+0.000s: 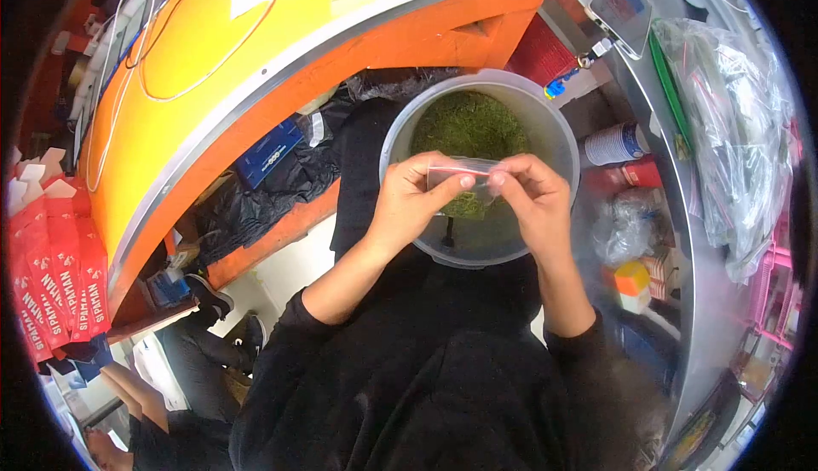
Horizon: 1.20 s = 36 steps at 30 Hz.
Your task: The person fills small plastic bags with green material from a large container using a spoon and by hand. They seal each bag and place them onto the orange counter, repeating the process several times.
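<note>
At the centre of the frame both hands pinch a small clear bag (464, 183) by its top edge; left hand (415, 203) and right hand (532, 203) grip opposite ends, equally near; its long axis runs left-right over the tub (558, 143) of green material (469, 123).

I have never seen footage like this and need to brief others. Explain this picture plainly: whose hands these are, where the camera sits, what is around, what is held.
The one picture comes from a camera worn on a person's head, looking down, with a fisheye lens that bends everything. The left hand and right hand belong to the wearer, in black sleeves. Together their fingers pinch a small clear zip bag holding some green stuff. Beneath sits a grey bucket with green, moss-like material. To the left curves an orange counter; to the right lie plastic bags. Another person shows at bottom left.
</note>
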Each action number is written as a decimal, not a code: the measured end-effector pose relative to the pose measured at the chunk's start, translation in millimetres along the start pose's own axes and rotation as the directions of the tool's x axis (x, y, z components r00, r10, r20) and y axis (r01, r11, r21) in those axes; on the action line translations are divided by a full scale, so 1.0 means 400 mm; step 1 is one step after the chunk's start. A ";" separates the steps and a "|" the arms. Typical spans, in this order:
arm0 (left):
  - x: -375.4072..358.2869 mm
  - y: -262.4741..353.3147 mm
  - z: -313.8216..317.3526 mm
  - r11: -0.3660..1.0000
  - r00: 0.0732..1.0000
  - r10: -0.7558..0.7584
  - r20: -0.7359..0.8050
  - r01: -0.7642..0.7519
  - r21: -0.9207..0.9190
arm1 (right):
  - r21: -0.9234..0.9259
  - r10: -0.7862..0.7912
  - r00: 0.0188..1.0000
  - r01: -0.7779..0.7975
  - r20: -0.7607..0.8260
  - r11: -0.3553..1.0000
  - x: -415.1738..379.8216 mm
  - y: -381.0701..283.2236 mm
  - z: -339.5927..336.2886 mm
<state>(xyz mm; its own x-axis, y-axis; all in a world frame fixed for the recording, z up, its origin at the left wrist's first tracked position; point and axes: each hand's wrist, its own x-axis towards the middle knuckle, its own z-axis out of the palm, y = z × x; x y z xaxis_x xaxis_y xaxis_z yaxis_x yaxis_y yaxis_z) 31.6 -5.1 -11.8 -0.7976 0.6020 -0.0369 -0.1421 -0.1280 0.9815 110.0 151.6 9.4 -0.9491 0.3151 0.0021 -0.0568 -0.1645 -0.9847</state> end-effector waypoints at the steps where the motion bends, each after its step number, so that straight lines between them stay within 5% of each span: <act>1: 0.001 0.010 0.000 0.997 0.999 0.045 -0.008 -0.044 0.058 | -0.056 -0.012 1.000 0.011 -0.004 0.998 -0.003 -0.003 -0.004; 10: 0.000 0.023 -0.009 0.985 0.991 0.133 -0.021 -0.129 0.114 | -0.181 -0.052 0.999 0.050 -0.007 0.982 0.005 -0.003 -0.002; 13: -0.003 0.021 -0.020 0.946 0.985 0.172 -0.005 -0.163 0.279 | -0.225 -0.052 0.998 0.056 0.025 0.973 0.009 -0.006 0.005; 20: -0.004 0.037 -0.010 0.812 0.906 0.416 0.080 -0.409 0.416 | -0.341 -0.078 0.993 0.106 0.094 0.934 0.009 -0.011 0.012; 22: 0.001 0.042 -0.015 0.830 0.923 0.366 0.118 -0.381 0.408 | -0.368 -0.105 0.990 0.132 0.092 0.921 0.014 -0.018 0.015; 24: 0.033 0.079 -0.028 0.638 0.832 0.527 0.172 -0.521 0.567 | -0.532 -0.219 0.969 0.246 0.114 0.811 0.037 -0.066 0.005; 26: 0.065 0.173 -0.048 0.392 0.739 0.632 0.234 -0.566 0.725 | -0.748 -0.485 0.874 0.339 0.026 0.571 0.068 -0.173 -0.024; 27: 0.085 0.219 -0.064 0.300 0.717 0.666 0.206 -0.510 0.806 | -0.811 -0.563 0.820 0.259 -0.103 0.525 0.069 -0.252 -0.044; 28: 0.108 0.255 -0.077 0.124 0.651 0.729 0.211 -0.428 0.895 | -0.936 -0.787 0.602 0.182 -0.136 0.301 0.074 -0.314 -0.080; 29: 0.134 0.291 -0.087 -0.012 0.629 0.740 0.237 -0.340 0.940 | -0.941 -0.912 0.357 0.189 -0.202 0.282 0.091 -0.384 -0.104; 30: 0.172 0.297 -0.104 -0.101 0.573 0.780 0.252 -0.283 0.954 | -0.928 -0.983 0.145 0.338 -0.112 0.156 0.105 -0.452 -0.134; 33: 0.201 0.308 -0.134 -0.096 0.648 0.719 0.251 -0.265 0.960 | -0.863 -0.999 0.027 0.506 0.022 -0.005 0.091 -0.488 -0.112; 36: 0.171 0.308 -0.127 0.056 0.663 0.729 0.170 -0.306 0.950 | -0.836 -0.954 0.239 0.548 0.181 -0.021 0.071 -0.390 -0.052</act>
<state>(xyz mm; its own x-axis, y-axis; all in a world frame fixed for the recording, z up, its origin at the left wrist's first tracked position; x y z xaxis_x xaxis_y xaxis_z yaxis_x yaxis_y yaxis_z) -70.3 -19.9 97.2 -0.5325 0.4400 0.7231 0.7933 0.5573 0.2450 98.3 205.6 159.3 -0.2289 0.0635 0.9714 -0.2600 0.9576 -0.1239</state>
